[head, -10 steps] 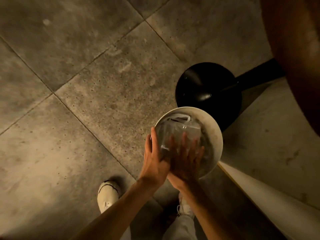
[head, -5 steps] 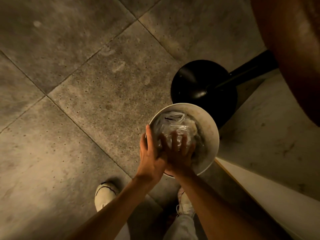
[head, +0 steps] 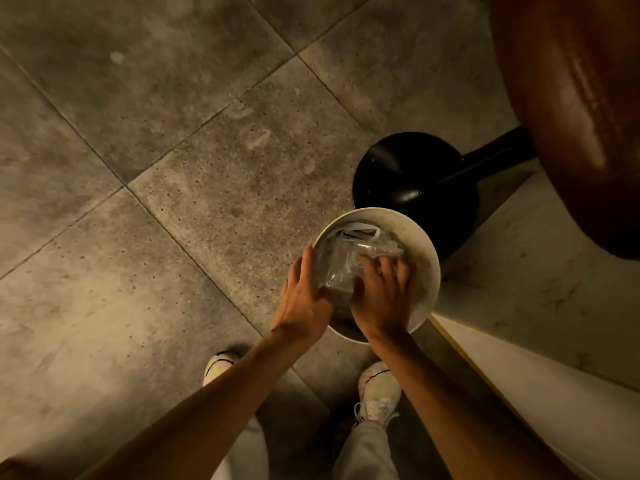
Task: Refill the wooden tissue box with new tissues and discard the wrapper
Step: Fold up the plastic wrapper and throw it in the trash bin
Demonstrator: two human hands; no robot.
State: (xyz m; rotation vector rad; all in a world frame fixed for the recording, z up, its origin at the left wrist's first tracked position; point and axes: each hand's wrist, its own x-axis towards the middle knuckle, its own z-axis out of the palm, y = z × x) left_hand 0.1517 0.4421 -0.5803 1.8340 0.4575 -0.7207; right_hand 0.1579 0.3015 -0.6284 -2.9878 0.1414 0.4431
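A crumpled clear plastic wrapper (head: pixel 341 263) lies inside a round white bin (head: pixel 429 261) that stands on the floor in front of my feet. Over the bin's right half, my right hand (head: pixel 381 296) presses down on the wrapper with its fingers spread. My left hand (head: pixel 304 299) lies at the bin's left rim, fingers straight along the wrapper's side. The hands hide the near part of the bin's inside. No tissue box or tissues are in view.
A black round table base (head: pixel 415 174) with its pole stands right behind the bin. A brown tabletop (head: pixel 571 116) overhangs at the upper right. A pale marble-look ledge (head: pixel 536 289) runs along the right. Grey tiled floor (head: pixel 173 168) spreads to the left.
My right hand has slid to the right over the wrapper and pushed it lower into the bin. The left hand has moved out to the bin's left rim.
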